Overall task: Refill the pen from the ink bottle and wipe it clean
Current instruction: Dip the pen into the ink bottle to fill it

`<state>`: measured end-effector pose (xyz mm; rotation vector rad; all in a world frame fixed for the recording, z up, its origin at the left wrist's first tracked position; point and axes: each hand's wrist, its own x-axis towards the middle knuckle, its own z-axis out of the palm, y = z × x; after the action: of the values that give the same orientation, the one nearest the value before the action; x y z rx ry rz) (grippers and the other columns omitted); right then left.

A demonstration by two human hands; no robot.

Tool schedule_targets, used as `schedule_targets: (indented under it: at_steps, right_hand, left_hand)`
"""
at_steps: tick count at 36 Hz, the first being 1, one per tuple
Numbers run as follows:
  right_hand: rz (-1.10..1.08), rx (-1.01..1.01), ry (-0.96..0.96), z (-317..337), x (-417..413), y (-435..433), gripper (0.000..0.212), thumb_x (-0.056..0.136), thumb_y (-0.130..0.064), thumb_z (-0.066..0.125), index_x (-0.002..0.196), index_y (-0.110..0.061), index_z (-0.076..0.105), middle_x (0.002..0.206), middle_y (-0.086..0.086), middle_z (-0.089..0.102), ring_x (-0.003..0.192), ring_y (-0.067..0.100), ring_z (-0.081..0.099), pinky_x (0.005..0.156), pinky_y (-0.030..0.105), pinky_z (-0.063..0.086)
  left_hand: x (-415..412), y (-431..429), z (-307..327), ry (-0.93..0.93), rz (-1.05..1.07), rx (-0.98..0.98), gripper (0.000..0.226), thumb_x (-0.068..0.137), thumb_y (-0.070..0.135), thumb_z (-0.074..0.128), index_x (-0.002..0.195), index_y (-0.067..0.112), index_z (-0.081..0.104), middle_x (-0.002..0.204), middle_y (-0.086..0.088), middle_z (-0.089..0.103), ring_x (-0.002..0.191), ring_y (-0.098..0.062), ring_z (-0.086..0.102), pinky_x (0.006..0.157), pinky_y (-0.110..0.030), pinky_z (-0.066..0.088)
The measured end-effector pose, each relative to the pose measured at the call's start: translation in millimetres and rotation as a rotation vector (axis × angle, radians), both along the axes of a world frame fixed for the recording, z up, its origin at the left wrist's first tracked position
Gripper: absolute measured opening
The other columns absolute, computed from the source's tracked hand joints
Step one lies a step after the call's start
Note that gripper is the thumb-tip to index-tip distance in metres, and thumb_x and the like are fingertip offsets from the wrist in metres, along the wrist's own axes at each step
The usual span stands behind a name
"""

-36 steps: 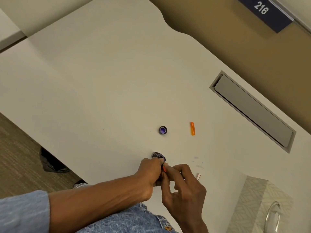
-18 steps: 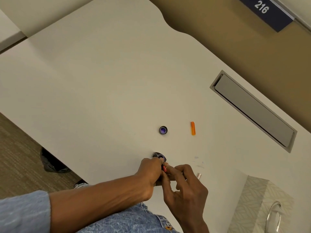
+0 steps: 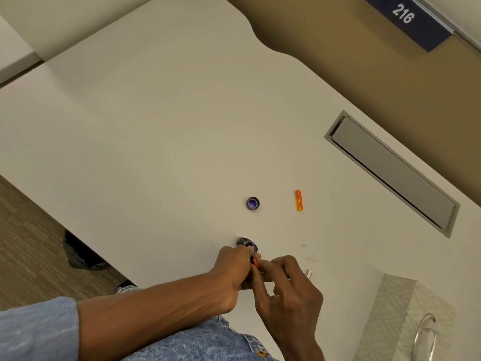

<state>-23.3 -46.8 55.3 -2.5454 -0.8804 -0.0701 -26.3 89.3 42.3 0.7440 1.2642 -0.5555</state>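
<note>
The open ink bottle [image 3: 247,244] stands on the white table [image 3: 161,142] near its front edge, partly hidden behind my left hand [image 3: 233,267], which grips it. My right hand [image 3: 283,285] pinches the orange pen part [image 3: 255,261] just beside the bottle's mouth; most of that part is hidden by my fingers. The bottle's cap [image 3: 253,203] lies upside down further back, purple inside. An orange pen cap [image 3: 299,200] lies to the right of it. A small clear piece [image 3: 309,273] lies beside my right hand.
A patterned tissue box [image 3: 406,321] stands at the table's right front corner. A grey cable flap [image 3: 390,170] is set into the table at the right. A few faint ink smears [image 3: 307,252] mark the table by my right hand. Carpet lies to the left.
Both hands stay at the bottle; the fingers of my right hand have shifted slightly.
</note>
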Motion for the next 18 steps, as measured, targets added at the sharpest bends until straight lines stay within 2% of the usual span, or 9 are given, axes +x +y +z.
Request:
schedule_targets:
  at_steps: [6,9,13,18]
  right_hand:
    - [0.01,0.014,0.034,2.3,-1.1,0.2,0.021,0.084,-0.027,0.083,0.105,-0.026,0.082,0.086,-0.009,0.07,0.055,0.006,0.055,0.044,0.023,0.044]
    - [0.014,0.01,0.032,1.2,-1.7,0.9,0.018,0.084,-0.023,0.082,0.102,-0.027,0.082,0.086,-0.009,0.069,0.054,0.007,0.054,0.043,0.025,0.043]
    - [0.009,-0.01,0.005,-1.2,-2.8,2.1,0.013,0.085,-0.017,0.081,0.096,-0.024,0.082,0.085,-0.008,0.069,0.053,0.009,0.054,0.042,0.027,0.043]
    - [-0.001,-0.026,0.01,-0.8,-2.8,2.1,0.007,0.085,-0.023,0.085,0.091,-0.025,0.081,0.083,-0.008,0.07,0.053,0.008,0.053,0.045,0.022,0.04]
  left_hand:
    - [-4.2,-0.5,2.2,-0.03,-0.003,-0.003,0.026,0.109,0.017,0.05,0.115,0.003,0.072,0.109,-0.025,0.08,0.097,-0.039,0.08,0.091,-0.053,0.066]
    - [-5.7,-0.4,3.7,-0.034,0.02,-0.013,0.028,0.108,0.015,0.05,0.113,0.002,0.074,0.111,-0.023,0.08,0.092,-0.037,0.078,0.09,-0.054,0.066]
    - [-5.0,0.1,3.7,-0.024,0.029,-0.015,0.029,0.109,0.015,0.05,0.115,0.0,0.075,0.093,-0.014,0.077,0.077,-0.026,0.072,0.087,-0.048,0.067]
    - [-4.0,0.5,1.9,-0.017,0.043,-0.031,0.029,0.109,0.014,0.05,0.119,-0.001,0.073,0.091,-0.013,0.074,0.083,-0.027,0.07,0.092,-0.051,0.065]
